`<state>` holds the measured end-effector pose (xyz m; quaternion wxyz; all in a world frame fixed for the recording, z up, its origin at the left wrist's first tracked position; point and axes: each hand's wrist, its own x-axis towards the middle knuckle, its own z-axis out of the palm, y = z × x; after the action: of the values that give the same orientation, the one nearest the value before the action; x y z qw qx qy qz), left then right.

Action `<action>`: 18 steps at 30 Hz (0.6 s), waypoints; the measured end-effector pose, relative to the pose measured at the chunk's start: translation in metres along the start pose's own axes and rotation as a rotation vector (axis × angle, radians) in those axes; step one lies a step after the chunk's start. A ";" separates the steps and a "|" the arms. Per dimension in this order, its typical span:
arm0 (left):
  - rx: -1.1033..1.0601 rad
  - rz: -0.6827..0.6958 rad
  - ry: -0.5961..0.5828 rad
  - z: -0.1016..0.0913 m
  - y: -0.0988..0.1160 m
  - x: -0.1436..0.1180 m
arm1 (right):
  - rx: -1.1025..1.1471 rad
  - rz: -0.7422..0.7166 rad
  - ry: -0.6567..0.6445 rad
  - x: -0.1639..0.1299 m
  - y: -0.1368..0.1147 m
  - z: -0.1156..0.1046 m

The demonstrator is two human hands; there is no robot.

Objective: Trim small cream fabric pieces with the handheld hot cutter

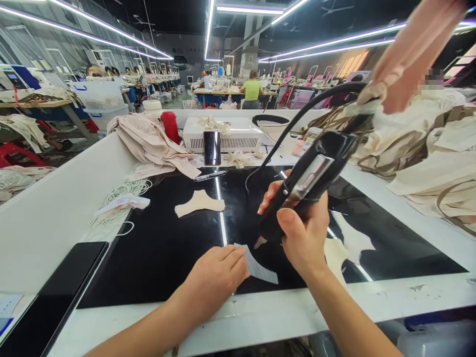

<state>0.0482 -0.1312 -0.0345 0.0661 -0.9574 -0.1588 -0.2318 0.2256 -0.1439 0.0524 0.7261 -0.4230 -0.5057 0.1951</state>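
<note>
My right hand [303, 233] is wrapped round a black hot glue gun [310, 173] with a silver metal lever and a pointed tip. The tip slants down to the left, just above a curved strip of thin white fabric [262, 267]. That strip lies on the glossy black work surface [159, 267]. Fingers bunched, my left hand [223, 270] grips the strip's left end. A cream fabric piece [200, 202] lies farther up the black surface. More cream cut pieces [336, 255] lie to the right, partly behind my right forearm.
A thick wrapped hose [412, 54] and a black cable [297, 116] run up from the gun. Folded cream garments [152, 141] stand back left. A phone [212, 148] leans on a white box [189, 131]. Cord coils [121, 196] lie left; garments [431, 163] are heaped right.
</note>
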 end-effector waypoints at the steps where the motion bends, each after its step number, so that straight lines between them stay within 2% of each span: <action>1: -0.002 -0.001 0.003 -0.001 0.000 0.000 | -0.001 0.008 -0.008 -0.001 0.001 0.003; 8: -0.019 -0.009 0.017 -0.005 0.001 0.003 | 0.106 0.004 -0.022 -0.007 0.009 0.019; 18: 0.005 0.005 0.027 -0.005 0.002 0.002 | 0.032 -0.013 0.034 -0.010 0.018 0.016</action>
<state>0.0489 -0.1331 -0.0295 0.0713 -0.9544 -0.1564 -0.2439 0.2099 -0.1340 0.0346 0.7426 -0.4111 -0.4929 0.1914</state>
